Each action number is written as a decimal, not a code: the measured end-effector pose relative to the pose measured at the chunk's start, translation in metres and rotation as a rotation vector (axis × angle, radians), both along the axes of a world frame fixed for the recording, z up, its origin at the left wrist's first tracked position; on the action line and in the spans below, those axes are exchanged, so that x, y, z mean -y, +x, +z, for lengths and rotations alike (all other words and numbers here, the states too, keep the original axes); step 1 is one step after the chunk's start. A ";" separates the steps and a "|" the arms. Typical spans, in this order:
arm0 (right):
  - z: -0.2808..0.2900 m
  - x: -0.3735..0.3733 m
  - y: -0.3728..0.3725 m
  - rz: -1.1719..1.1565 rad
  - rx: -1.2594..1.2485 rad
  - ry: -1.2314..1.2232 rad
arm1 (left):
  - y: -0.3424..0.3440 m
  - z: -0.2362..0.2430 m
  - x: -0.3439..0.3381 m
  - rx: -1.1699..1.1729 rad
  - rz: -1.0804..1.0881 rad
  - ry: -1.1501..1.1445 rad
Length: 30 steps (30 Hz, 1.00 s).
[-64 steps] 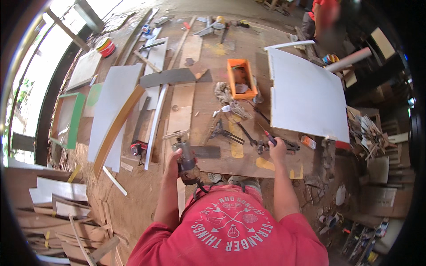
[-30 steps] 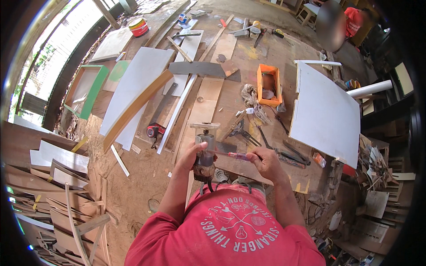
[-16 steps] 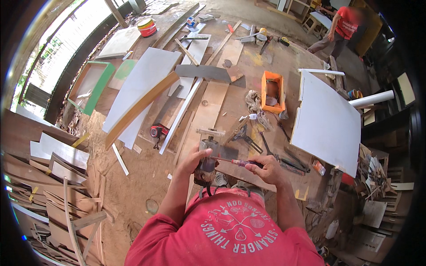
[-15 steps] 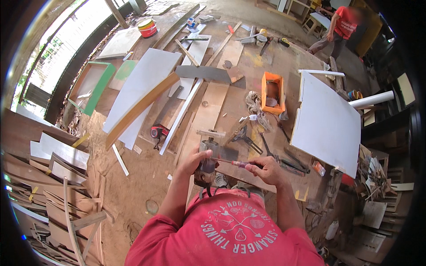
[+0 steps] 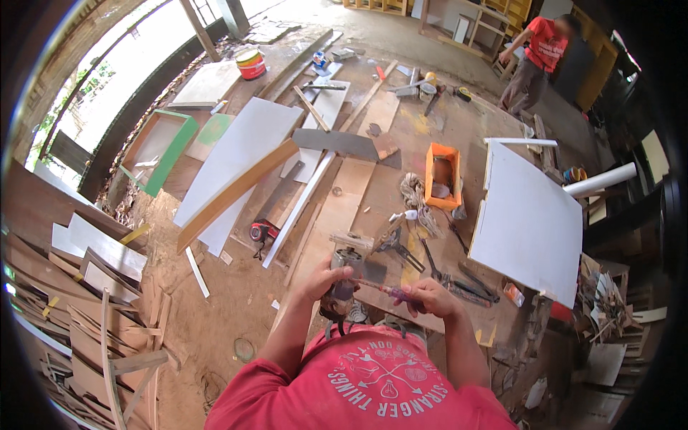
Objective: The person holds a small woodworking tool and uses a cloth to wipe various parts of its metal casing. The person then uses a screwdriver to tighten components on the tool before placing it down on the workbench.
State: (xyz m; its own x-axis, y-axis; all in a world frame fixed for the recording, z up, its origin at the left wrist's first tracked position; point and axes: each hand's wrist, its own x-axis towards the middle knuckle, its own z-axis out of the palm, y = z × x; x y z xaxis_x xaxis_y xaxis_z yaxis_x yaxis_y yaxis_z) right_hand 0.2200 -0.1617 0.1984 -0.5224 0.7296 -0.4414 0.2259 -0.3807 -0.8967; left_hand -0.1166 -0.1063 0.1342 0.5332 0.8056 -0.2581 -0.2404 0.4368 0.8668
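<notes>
My left hand [image 5: 321,281] is wrapped round a grey cylindrical power tool [image 5: 347,256], which looks like a trim router. It stands close in front of my body with its flat plate [image 5: 351,240] uppermost. My right hand [image 5: 433,297] grips a screwdriver [image 5: 393,291] by its reddish-purple handle. The shaft points left and its tip is at the tool's side, beside my left fingers; whether it sits in a screw is too small to tell. Just beyond the tool lies a dark metal clamp-like tool [image 5: 396,247] on the worktable.
Pliers-like hand tools [image 5: 466,287] lie to the right. Beyond are an orange box [image 5: 430,193], a bundle of rope [image 5: 411,188] and a large white panel [image 5: 530,222]. A tape measure [image 5: 262,231] and long boards [image 5: 236,193] lie left. A person in red [image 5: 541,54] is at the back right.
The view has tilted up slightly, so the table appears lower. My right hand has shifted a little and the screwdriver's handle shows more. The person at the back is now more upright.
</notes>
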 end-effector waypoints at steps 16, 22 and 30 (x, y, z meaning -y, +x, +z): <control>-0.028 0.003 0.015 -0.182 0.017 0.047 | 0.025 0.002 -0.014 -0.202 -0.106 -0.085; -0.044 -0.011 0.033 -0.131 -0.161 -0.296 | 0.039 -0.005 -0.012 -0.311 -0.028 0.028; -0.111 0.018 0.088 -0.332 0.135 -0.082 | 0.099 -0.062 -0.022 -0.588 0.606 -0.063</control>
